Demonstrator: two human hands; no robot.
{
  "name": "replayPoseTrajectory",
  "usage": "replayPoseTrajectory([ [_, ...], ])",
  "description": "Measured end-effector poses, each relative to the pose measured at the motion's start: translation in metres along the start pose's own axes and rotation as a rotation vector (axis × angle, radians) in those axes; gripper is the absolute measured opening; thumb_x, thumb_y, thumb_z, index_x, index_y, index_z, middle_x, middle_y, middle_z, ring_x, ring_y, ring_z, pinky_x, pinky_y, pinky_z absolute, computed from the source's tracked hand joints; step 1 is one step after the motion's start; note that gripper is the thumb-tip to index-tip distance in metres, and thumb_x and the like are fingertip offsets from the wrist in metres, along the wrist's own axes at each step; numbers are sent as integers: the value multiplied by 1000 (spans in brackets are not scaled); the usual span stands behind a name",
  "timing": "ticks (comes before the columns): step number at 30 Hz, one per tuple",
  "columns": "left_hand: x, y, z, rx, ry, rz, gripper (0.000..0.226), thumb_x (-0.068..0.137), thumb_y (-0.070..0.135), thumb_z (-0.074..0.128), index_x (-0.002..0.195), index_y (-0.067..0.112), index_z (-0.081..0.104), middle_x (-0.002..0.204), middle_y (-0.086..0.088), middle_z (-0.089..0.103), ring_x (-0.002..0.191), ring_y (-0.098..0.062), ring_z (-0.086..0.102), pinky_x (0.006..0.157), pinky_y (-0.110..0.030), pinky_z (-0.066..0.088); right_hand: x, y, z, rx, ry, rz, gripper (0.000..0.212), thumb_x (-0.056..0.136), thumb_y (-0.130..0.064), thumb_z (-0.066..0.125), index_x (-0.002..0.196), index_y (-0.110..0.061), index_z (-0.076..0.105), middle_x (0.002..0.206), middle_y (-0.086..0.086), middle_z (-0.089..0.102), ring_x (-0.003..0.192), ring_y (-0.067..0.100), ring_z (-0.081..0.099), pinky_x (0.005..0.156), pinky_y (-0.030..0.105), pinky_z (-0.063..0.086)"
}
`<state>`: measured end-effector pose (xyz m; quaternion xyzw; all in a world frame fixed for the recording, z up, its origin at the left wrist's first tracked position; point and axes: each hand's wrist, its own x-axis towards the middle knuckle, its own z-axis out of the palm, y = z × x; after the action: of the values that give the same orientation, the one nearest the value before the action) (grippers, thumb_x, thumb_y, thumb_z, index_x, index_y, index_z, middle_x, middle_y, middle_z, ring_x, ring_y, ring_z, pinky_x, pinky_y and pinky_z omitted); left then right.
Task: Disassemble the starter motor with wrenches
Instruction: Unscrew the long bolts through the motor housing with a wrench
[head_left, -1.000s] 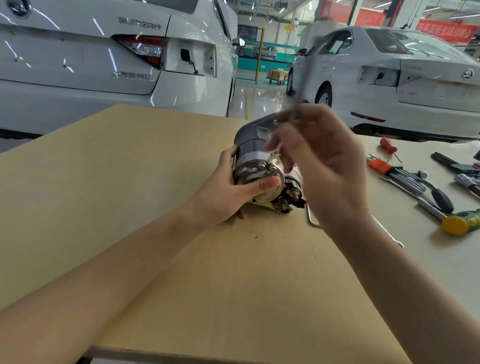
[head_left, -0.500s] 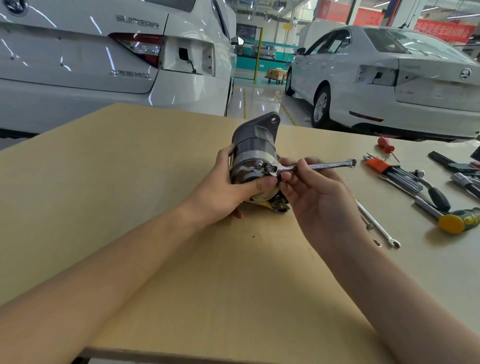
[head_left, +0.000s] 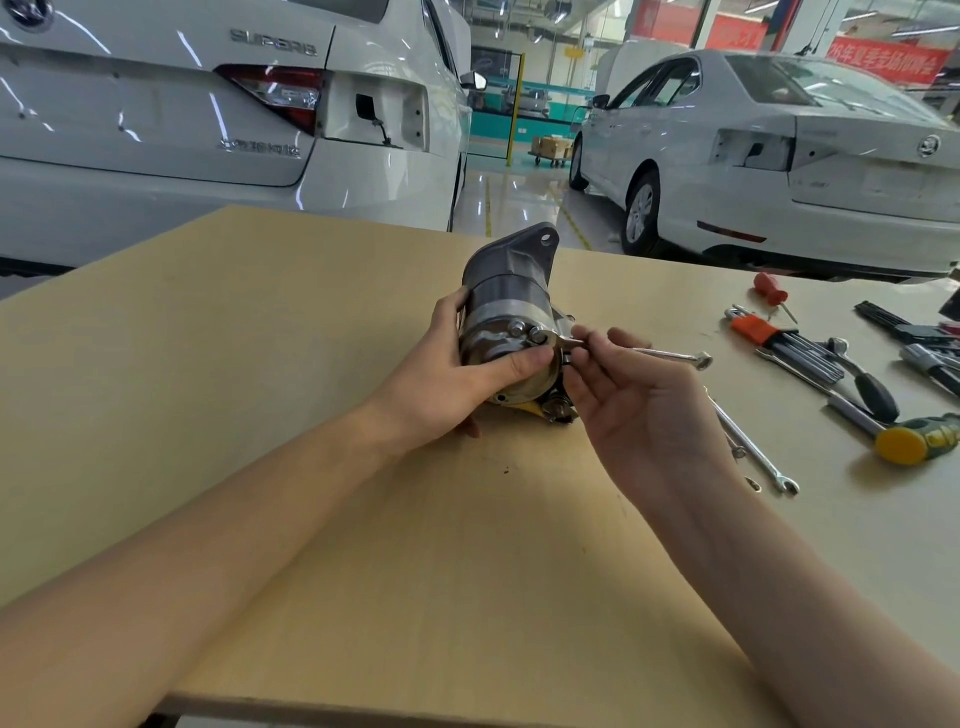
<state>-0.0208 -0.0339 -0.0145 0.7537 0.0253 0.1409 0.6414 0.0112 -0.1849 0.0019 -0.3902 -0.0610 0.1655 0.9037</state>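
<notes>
Now left hand gripping starter motor, right hand — wrench.

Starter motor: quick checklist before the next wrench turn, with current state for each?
1. Grey cylindrical starter motor steadied: left hand grips its body, thumb across the end cap. Ok.
2. Slim silver combination wrench seated: its end sits at the right-hand bolt on the end cap. Full engagement: cannot tell.
3. Wrench grip: right hand pinches the shank near the head with its fingertips, little leverage. Not ok for a tight bolt.
4. Swing room: the beige wooden table near the wrench handle is bare. Ok.
5. Spare silver wrench lies by the right forearm. Ok.
</notes>
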Motion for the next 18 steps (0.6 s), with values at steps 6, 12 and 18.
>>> replayPoseTrajectory([
  [6,4,-5,-1,20,-1,3,123,48,58,72,152,27,15,114,11,59,82,1,67,44,-26,49,0,-3,1,-257,-72,-272,15,87,5,59,94,-8,56,77,10,72,62,16,68,59,22,54],
  [12,8,-12,-4,46,0,-4,86,77,38,77,144,26,25,103,6,63,72,-2,65,45,-30,52,7,-7,39,-1233,-357,-773,21,87,-2,64,100,-17,70,80,-9,68,63,-4,58,65,10,45],
  [18,10,-11,-3,107,-3,15,89,66,45,79,135,7,38,91,9,60,66,1,63,43,-25,49,1,-18,52,-1273,-621,-786,17,86,-7,65,101,-10,73,84,-4,71,75,6,64,70,22,51],
])
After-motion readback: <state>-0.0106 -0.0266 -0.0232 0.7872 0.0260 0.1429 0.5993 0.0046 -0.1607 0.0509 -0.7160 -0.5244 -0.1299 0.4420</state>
